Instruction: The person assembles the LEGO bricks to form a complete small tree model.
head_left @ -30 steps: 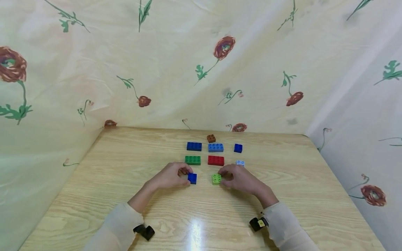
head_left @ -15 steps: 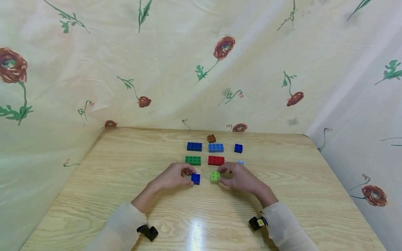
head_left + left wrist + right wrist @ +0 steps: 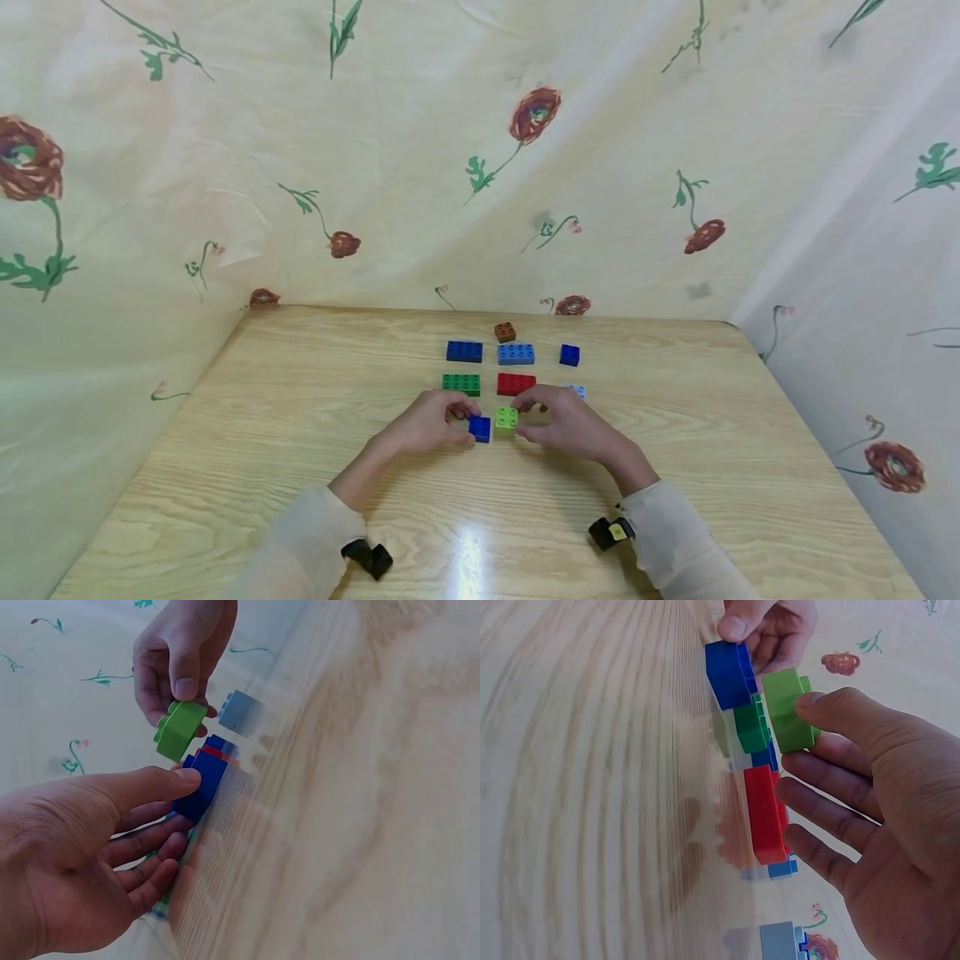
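Note:
Thumb and fingers of my left hand (image 3: 433, 421) pinch a small square dark blue toy building brick (image 3: 480, 429) close to the tabletop. A lime green brick (image 3: 506, 420) with studs on top is pinched by my right hand (image 3: 570, 423). The right wrist view shows this lime brick (image 3: 786, 712) raised off the wood, a little higher than the blue brick (image 3: 729, 675). Only a narrow gap separates the two bricks in the head view. In the left wrist view, my left thumb lies on one side face of the blue brick (image 3: 204, 787).
Beyond the hands lie a green brick (image 3: 461, 384), a red brick (image 3: 516, 384), a long dark blue brick (image 3: 464, 351), a medium blue brick (image 3: 516, 354), an orange-brown brick (image 3: 505, 332) and a small blue brick (image 3: 569, 355). My right hand partly hides a pale blue brick (image 3: 577, 390).
My left hand has slid the dark blue brick to the right. My right hand has lifted the lime brick and brought it left, so the bricks are now much closer together.

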Demonstrator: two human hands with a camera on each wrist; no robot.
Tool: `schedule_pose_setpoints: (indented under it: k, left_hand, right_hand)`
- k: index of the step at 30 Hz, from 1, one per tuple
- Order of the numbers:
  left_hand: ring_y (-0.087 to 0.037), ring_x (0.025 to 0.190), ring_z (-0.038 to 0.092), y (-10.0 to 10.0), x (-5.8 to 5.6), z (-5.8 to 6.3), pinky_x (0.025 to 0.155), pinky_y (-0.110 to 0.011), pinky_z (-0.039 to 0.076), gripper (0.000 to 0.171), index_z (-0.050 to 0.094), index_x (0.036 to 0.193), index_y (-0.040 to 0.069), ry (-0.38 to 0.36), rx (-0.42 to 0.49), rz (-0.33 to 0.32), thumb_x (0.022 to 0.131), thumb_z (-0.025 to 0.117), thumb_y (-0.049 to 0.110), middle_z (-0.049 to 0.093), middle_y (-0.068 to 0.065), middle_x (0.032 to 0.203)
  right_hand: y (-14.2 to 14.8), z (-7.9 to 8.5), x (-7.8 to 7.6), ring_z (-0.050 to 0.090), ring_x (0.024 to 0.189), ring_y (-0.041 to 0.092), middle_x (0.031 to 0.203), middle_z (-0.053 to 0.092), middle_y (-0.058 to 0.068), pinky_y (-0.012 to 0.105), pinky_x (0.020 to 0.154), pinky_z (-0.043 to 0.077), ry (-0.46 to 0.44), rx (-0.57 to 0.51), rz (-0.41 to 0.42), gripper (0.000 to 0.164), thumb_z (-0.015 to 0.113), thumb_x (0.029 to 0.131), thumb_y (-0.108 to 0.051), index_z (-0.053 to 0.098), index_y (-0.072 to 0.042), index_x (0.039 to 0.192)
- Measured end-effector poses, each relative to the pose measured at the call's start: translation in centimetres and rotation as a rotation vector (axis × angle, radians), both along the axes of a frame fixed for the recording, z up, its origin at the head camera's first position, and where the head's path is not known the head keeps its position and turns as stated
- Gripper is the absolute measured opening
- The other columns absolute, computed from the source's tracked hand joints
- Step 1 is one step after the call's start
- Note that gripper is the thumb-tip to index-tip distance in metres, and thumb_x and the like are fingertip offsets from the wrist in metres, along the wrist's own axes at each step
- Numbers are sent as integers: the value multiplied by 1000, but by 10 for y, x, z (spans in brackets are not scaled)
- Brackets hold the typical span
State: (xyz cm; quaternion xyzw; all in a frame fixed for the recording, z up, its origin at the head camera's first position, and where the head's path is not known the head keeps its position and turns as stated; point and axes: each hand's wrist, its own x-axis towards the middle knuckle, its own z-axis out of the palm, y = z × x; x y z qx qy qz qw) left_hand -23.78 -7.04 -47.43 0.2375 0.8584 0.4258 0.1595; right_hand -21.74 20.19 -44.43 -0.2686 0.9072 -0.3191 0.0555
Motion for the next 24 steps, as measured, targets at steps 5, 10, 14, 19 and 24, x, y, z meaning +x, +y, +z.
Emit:
schedule_pose_setpoints:
  k: [5,10,14,19,24]
  left_hand:
    - [-13,101,61,5,0,0,91,-32,53,34,73,118,14,14,-3,-12,86,85,20,71,3,110]
    - [-12,100,62,9,0,1,91,-32,54,36,73,118,14,29,-11,-15,86,85,22,72,3,110]
    - [-12,100,63,10,0,1,91,-33,55,37,73,119,13,22,-3,-3,85,86,22,72,1,111]
    - [-13,101,63,12,1,0,90,-33,56,41,73,120,10,14,-1,-3,84,87,23,73,-1,112]
    - [-11,97,63,14,1,-1,88,-31,55,40,74,118,10,19,-6,-2,83,88,24,72,0,107]
  right_hand:
    - [-5,1,0,68,106,19,113,75,-4,42,91,59,0,13,-7,28,79,92,-25,73,-17,118]
    - [-8,0,-1,68,105,17,114,75,-4,39,91,60,-1,15,-2,29,79,92,-26,73,-17,119]
    - [-10,-1,-3,68,106,19,115,75,-3,39,91,60,-6,6,13,29,79,92,-26,72,-17,119]
    - [-12,-2,-3,67,107,19,115,74,-4,41,92,59,-39,-20,14,28,79,93,-25,73,-18,119]
    - [-15,-7,-3,68,105,16,113,74,-6,39,92,60,-53,-26,12,25,78,93,-24,74,-19,117]
